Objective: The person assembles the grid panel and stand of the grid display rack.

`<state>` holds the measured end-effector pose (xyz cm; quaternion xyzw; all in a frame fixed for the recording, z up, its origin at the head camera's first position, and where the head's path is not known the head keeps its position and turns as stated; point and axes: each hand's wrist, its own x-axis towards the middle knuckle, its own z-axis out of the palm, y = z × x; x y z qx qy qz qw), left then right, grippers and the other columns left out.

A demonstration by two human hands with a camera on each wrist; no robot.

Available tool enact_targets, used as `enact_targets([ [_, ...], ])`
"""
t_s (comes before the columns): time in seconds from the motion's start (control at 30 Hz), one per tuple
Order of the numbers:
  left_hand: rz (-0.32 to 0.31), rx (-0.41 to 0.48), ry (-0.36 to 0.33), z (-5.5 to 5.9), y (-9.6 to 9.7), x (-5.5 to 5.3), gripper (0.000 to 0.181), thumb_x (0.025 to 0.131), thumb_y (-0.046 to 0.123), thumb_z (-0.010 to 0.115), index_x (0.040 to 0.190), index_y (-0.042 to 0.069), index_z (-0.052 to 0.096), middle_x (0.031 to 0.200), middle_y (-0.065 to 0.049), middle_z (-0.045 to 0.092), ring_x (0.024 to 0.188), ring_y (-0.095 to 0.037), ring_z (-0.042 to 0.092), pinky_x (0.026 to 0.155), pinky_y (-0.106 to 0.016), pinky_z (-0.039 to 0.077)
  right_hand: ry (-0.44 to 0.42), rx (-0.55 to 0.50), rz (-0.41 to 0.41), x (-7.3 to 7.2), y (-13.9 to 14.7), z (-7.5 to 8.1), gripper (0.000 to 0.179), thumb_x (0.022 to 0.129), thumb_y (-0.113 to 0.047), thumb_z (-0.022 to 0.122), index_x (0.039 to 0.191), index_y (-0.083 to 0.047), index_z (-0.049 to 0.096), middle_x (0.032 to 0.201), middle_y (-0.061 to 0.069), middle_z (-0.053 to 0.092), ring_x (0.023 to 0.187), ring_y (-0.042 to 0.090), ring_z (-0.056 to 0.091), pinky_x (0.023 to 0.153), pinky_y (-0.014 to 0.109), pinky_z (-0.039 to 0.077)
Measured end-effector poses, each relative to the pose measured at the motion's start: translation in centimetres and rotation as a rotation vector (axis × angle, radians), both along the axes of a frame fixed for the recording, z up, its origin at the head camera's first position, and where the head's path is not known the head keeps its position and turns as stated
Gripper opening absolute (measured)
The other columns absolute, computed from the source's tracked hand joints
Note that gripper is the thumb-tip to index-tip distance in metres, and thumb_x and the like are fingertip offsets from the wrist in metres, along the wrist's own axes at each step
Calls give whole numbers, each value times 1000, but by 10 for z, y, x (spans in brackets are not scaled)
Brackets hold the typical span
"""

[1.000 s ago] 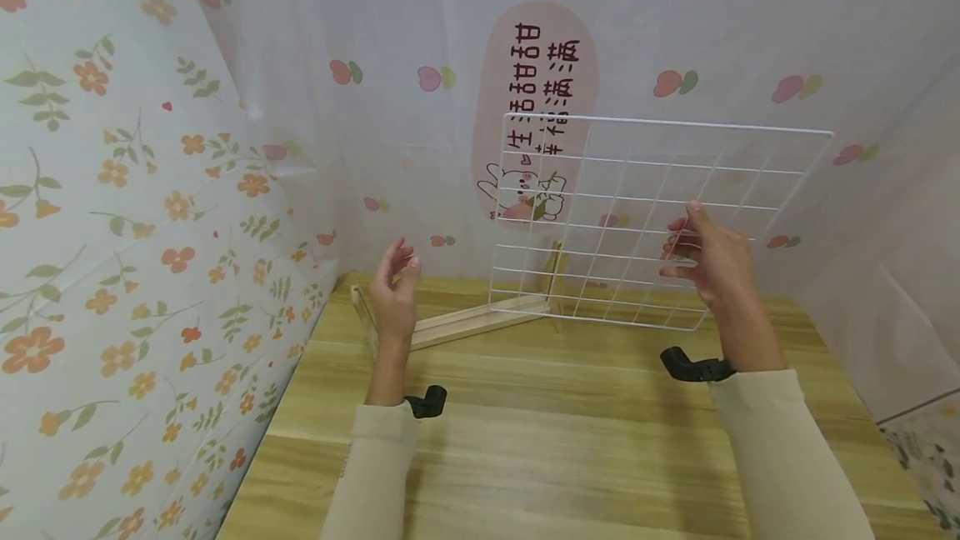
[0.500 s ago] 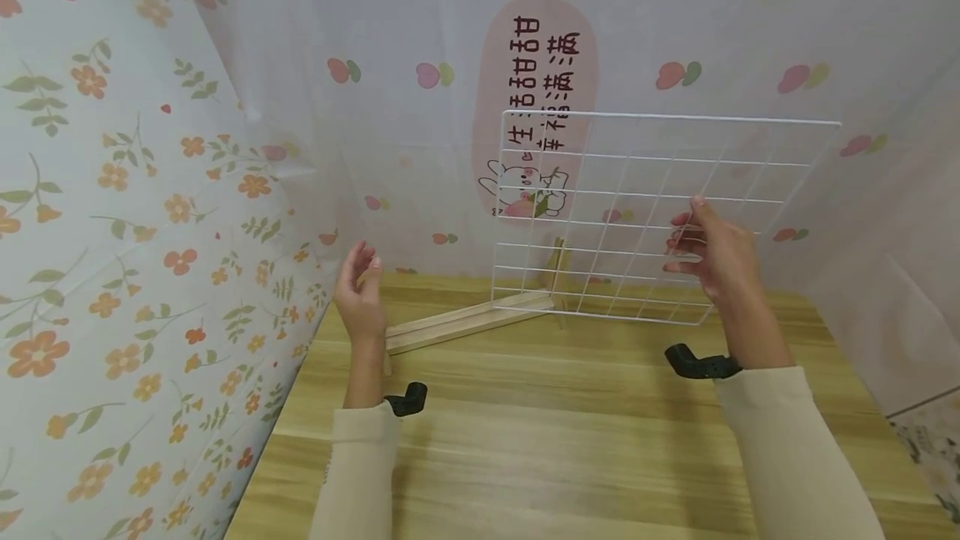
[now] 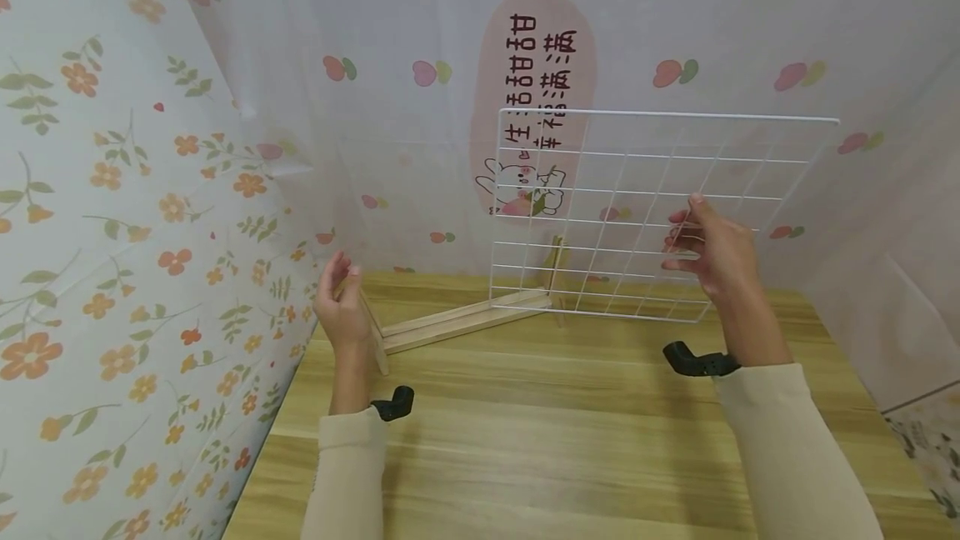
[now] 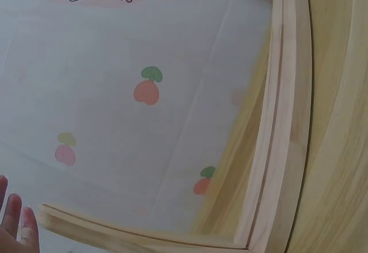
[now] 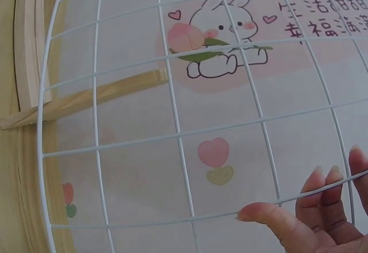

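My right hand holds a white wire grid panel up off the table, thumb and fingers around its wires. The right wrist view shows the thumb and curled fingers at one wire of the grid. Behind the grid's lower left corner stands a wooden frame with a long grooved rail and an upright at each end. My left hand, fingers loosely bent and holding nothing, is beside the frame's left upright. In the left wrist view its fingers are close to that upright's tip; contact cannot be told.
The wood-grain table stretches in front of the frame. A white printed cloth hangs behind it, and a flowered cloth borders the left side. Black wrist mounts sit on both wrists.
My left hand has moved left, from in front of the rail to the outer side of the left upright, uncovering more of the frame. The right hand and the grid have barely moved.
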<state>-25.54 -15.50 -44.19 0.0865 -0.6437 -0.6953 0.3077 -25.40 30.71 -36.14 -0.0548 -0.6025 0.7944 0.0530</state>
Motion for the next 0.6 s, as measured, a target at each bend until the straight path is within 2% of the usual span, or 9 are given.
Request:
enact_targets([
  [0.1,6,9,-26,-2,-3,1,38,94,12,59,132,9,59,120,-3,58,114,-17,49,94,-28,40,0,3,-4,1,-2,0,38,90,-44,64,88,-6,72,79,7,65,69,20,65,60,38,59],
  [0.3,38,-30,-63,-8,-5,-1,43,91,5,62,133,6,58,128,-10,58,112,-13,47,93,-28,39,-3,-3,-16,0,-2,0,39,91,-44,64,87,-6,72,79,6,65,69,19,65,59,39,59],
  [0.47,22,-11,-102,-17,-8,-2,46,91,4,62,136,7,56,130,-10,56,112,-14,46,96,-32,39,-2,-1,-14,0,-3,2,40,90,-44,66,88,-4,72,79,6,65,70,18,64,60,40,59],
  [0.6,-6,5,-136,-23,-9,-3,49,91,5,62,139,8,53,133,-10,53,118,-20,45,99,-32,39,6,6,-14,0,-4,2,41,89,-44,66,89,-3,72,79,6,65,70,19,64,61,40,59],
])
